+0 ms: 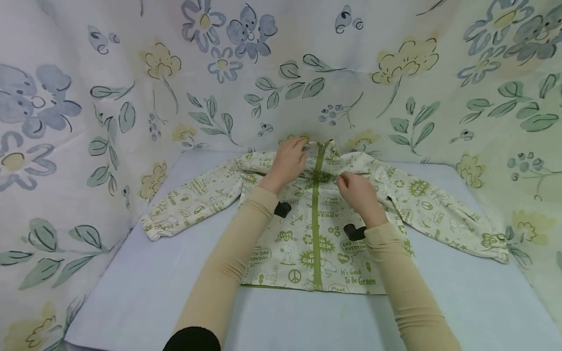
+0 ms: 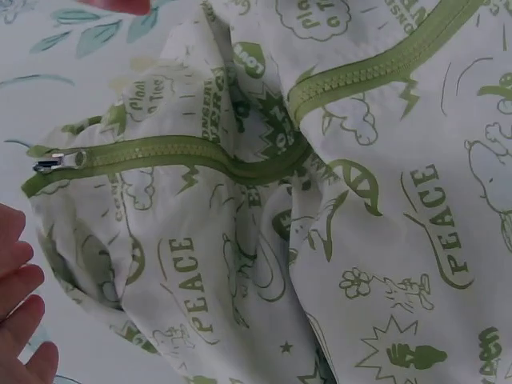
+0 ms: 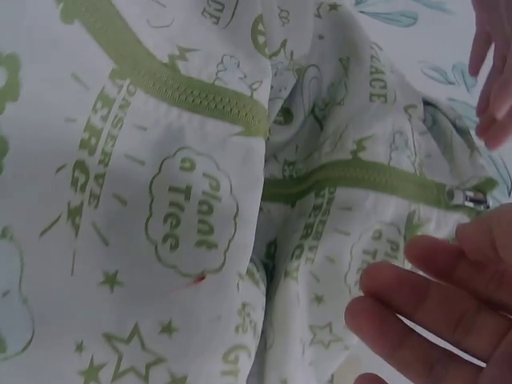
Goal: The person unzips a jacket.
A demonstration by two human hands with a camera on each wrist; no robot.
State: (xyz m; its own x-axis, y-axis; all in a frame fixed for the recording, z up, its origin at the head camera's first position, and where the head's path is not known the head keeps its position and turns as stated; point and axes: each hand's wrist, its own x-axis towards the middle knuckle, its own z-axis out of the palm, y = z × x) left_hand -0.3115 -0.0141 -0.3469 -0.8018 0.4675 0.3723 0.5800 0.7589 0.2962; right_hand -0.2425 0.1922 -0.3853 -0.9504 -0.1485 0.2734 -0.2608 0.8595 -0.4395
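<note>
A white zip-up jacket (image 1: 285, 263) with green print lies front up on the table, its sleeves spread to both sides. Its green zipper (image 1: 317, 214) is closed, with the metal pull (image 2: 60, 162) up at the collar. A deep fold crosses the chest below the collar. My left hand (image 1: 287, 163) is beside the collar's left side, fingers extended and holding nothing. Over the right chest is my right hand (image 1: 359, 196); the right wrist view shows its fingers (image 3: 432, 296) loosely bent, with nothing between them. Whether either hand touches the cloth I cannot tell.
The pale table (image 1: 175, 292) bears the jacket. A flower-printed curtain (image 1: 281, 73) hangs behind and at both sides, close to the collar. Black straps or mounts (image 1: 283, 209) show near the wrists.
</note>
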